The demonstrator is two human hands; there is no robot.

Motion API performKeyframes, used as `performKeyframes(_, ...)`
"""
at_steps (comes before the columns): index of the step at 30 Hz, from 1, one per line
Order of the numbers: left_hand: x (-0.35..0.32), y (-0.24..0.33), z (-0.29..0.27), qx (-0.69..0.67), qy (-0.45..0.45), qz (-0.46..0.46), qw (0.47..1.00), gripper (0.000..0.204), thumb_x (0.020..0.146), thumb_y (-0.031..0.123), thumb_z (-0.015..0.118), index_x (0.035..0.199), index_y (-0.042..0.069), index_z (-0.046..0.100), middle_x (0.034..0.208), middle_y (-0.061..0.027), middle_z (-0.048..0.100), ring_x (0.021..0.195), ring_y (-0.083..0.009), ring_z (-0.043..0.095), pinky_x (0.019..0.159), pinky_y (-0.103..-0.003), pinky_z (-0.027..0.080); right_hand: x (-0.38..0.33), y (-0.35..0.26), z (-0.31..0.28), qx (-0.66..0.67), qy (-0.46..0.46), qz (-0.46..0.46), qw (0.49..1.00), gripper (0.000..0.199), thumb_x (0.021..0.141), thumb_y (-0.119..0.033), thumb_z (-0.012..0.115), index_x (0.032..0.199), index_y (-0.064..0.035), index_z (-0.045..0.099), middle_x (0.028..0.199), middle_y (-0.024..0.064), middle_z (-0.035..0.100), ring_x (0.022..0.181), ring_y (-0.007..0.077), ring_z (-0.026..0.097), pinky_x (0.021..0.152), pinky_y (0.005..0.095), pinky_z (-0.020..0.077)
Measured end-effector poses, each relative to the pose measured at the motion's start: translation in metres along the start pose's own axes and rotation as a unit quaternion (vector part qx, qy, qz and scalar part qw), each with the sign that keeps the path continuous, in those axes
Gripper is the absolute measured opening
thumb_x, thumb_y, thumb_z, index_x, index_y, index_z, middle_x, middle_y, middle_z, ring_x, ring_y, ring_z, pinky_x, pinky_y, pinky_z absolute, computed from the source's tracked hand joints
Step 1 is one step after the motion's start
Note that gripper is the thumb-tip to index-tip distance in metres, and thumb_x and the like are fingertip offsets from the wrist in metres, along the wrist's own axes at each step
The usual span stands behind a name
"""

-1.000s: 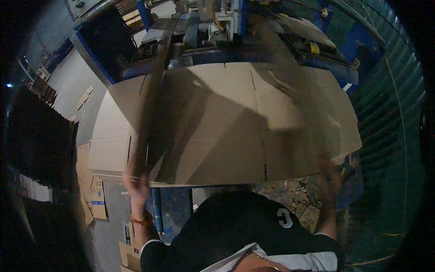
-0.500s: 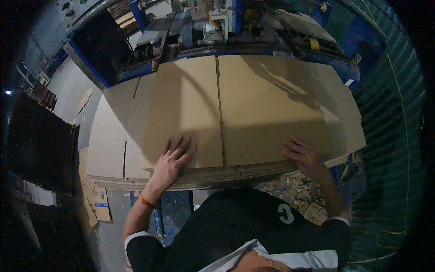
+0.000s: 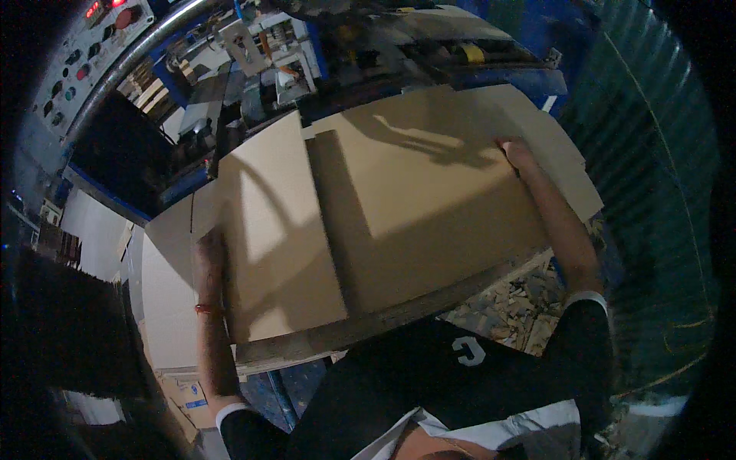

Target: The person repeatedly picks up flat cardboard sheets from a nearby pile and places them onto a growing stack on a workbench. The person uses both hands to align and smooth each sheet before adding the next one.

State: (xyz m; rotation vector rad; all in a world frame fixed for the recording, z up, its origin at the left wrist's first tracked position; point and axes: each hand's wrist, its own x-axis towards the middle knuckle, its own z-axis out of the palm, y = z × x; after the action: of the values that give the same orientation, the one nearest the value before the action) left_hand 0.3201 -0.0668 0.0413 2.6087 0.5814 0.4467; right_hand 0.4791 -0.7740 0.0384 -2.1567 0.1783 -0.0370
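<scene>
Both hands are off the top face now: the left hand (image 3: 208,257) grips the cardboard sheet stack's (image 3: 399,215) left edge, the right hand (image 3: 515,152) its far right edge, and the view sits closer.

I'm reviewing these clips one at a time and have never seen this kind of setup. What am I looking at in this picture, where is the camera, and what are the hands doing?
No robot here: a person works with bare hands, and the camera sits on their head looking down, so its wide lens bends straight edges. The dark shirt at the bottom is their own body.

In front of them lies a stack of flat cardboard sheets, tan and large, resting on a work surface. The left hand, with a red band at the wrist, grips the stack's left edge. The right hand reaches to its far right edge. So both hands hold the sheets from either side.

Behind stands a blue machine, with a control panel of round buttons at upper left. Cardboard scraps litter the floor at right.
</scene>
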Motion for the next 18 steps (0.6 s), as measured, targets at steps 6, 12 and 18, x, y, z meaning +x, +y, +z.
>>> performKeyframes(6,-0.036,0.063,-0.004,0.112,0.016,-0.067,0.991,0.037,0.091,0.036,0.043,0.11,0.009,0.06,0.102,-0.0205,0.06,0.09,-0.0394,0.059,0.079,-0.047,0.046,-0.004,-0.007,0.016,-0.29,0.067,-0.184,0.937,0.029,0.088,-0.023,0.044,0.104,-0.0045,0.061,0.096,0.0175,0.063,0.087,0.0359,0.059,0.074,0.0437,0.0467)
performKeyframes(12,-0.039,0.086,-0.016,0.129,0.011,-0.085,0.988,0.034,0.09,0.032,0.045,0.111,0.01,0.06,0.101,-0.0209,0.058,0.092,-0.0393,0.058,0.077,-0.047,0.047,-0.025,-0.059,0.033,-0.331,0.078,-0.085,0.937,0.031,0.088,-0.027,0.046,0.095,-0.0015,0.063,0.084,0.0211,0.062,0.084,0.0377,0.059,0.075,0.0459,0.0458)
performKeyframes(18,-0.077,0.11,-0.045,0.099,0.01,0.037,0.994,0.055,0.087,0.029,0.054,0.13,0.0,0.04,0.13,-0.0254,0.041,0.121,-0.0399,0.039,0.096,-0.045,0.038,-0.1,-0.082,0.007,-0.313,0.075,-0.226,0.919,0.062,0.081,-0.034,0.059,0.132,-0.0052,0.039,0.137,0.0235,0.034,0.126,0.0426,0.032,0.103,0.0454,0.0297)
